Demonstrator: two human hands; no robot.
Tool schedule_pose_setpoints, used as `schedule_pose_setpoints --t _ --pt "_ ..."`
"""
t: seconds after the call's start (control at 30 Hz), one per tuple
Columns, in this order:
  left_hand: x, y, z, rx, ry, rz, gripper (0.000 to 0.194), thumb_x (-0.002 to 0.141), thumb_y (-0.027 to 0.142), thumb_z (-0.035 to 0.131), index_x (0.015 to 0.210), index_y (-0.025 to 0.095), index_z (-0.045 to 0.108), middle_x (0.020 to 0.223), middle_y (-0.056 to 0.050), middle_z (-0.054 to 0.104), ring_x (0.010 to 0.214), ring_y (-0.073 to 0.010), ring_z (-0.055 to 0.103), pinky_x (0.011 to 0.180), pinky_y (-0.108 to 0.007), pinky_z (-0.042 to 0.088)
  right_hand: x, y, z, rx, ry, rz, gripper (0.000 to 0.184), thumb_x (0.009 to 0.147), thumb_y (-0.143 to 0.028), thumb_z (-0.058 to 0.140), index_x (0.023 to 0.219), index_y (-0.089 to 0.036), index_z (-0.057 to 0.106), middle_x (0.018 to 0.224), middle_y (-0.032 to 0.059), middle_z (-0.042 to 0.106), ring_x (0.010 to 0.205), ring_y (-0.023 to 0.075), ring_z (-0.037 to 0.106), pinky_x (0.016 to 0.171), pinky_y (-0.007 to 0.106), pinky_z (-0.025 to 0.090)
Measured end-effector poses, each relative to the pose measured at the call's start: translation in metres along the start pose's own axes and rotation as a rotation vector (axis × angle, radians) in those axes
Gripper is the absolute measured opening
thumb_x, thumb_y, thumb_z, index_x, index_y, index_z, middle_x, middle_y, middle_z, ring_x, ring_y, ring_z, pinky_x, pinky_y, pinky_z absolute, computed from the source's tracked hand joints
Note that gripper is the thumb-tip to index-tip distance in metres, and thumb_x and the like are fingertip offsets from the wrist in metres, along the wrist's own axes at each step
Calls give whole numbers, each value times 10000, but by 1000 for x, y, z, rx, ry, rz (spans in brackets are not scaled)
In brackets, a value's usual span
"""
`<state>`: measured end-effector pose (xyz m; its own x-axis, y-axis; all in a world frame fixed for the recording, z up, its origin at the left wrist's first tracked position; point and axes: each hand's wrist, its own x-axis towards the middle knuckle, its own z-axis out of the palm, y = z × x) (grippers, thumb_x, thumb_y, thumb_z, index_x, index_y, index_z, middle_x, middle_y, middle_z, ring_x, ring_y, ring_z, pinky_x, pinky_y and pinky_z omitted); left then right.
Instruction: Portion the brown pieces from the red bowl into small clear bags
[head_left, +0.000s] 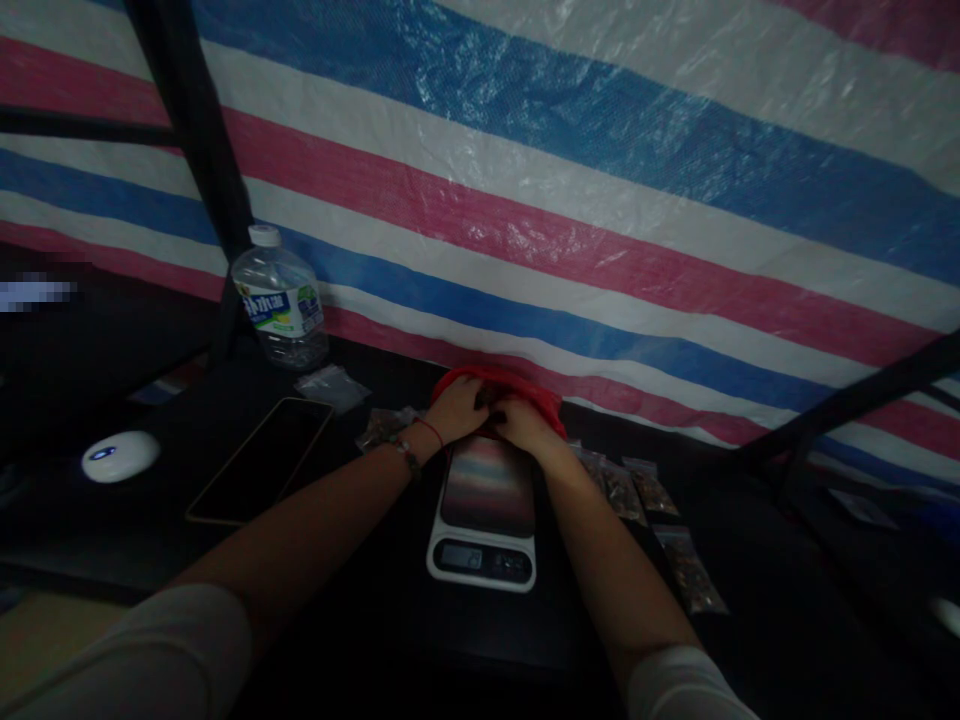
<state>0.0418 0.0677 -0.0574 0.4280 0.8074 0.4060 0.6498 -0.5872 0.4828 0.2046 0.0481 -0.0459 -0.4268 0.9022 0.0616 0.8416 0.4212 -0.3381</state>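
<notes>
Both my hands are together at the mouth of a red plastic bag (536, 387), just behind a white kitchen scale (481, 578). My left hand (457, 408) reaches in from the left with its fingers bent. My right hand (521, 425) meets it from the right, fingers curled and dark nails showing. Whatever lies between the fingertips is too dark and small to make out. The scale's shiny plate (489, 490) has nothing on its visible part, and its display is lit. Small filled zip bags (621, 490) lie beside my right forearm, and another filled bag (382, 428) is near my left wrist.
A phone (262, 460) and a white mouse-shaped device (121, 457) lie on the dark table at left. Behind them stand a large clear bottle (281, 300) and some clear plastic bags (332, 388). Another filled zip bag (690, 570) lies at right. A striped tarp (525, 240) hangs behind the table.
</notes>
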Motion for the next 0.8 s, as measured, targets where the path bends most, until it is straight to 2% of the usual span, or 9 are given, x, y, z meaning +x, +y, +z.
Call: schedule_pose_setpoints --t 0.13,0.23,0.4,0.53,0.67,0.8 --pt "1 -1 1 -1 3 4 278 753 187 571 1021 115 596 1049 -126 632 1048 -257 575 961 -360 455 1 0 -5 -6 -22 44 267 755 -33 562 892 -164 751 928 87 744 826 191 677 765 260 491" --pt "1 -1 0 -2 -15 -16 303 744 183 581 1039 112 598 1055 -131 637 1047 -260 583 953 -363 461 0 0 -8 -4 11 120 291 747 -18 545 876 -175 754 926 79 746 821 193 680 768 262 493" --pt "-1 1 -3 -10 -54 -69 296 733 193 596 1017 114 629 1029 -134 665 1016 -267 607 913 -365 478 0 2 -17 56 236 202 231 776 -84 568 885 -186 745 921 67 739 848 197 670 801 285 490" --pt "-2 5 -4 -78 -71 -29 348 742 204 595 1081 136 632 1046 -109 681 988 -242 626 896 -339 485 -1 -4 -20 155 402 114 196 814 -140 574 918 -190 733 949 55 730 871 183 660 821 287 483" --pt "-2 9 -6 -127 -64 13 298 752 203 576 1031 137 654 1007 -98 692 934 -225 643 861 -317 494 0 -12 -20 138 377 3 178 804 -121 594 890 -188 735 927 52 727 885 188 643 846 300 471" --pt "-2 11 -7 -166 -71 28 286 757 195 564 1018 145 669 957 -86 702 895 -219 650 835 -317 500 -1 -13 -20 138 369 -11 185 819 -131 593 919 -199 733 956 48 725 908 186 637 868 304 465"
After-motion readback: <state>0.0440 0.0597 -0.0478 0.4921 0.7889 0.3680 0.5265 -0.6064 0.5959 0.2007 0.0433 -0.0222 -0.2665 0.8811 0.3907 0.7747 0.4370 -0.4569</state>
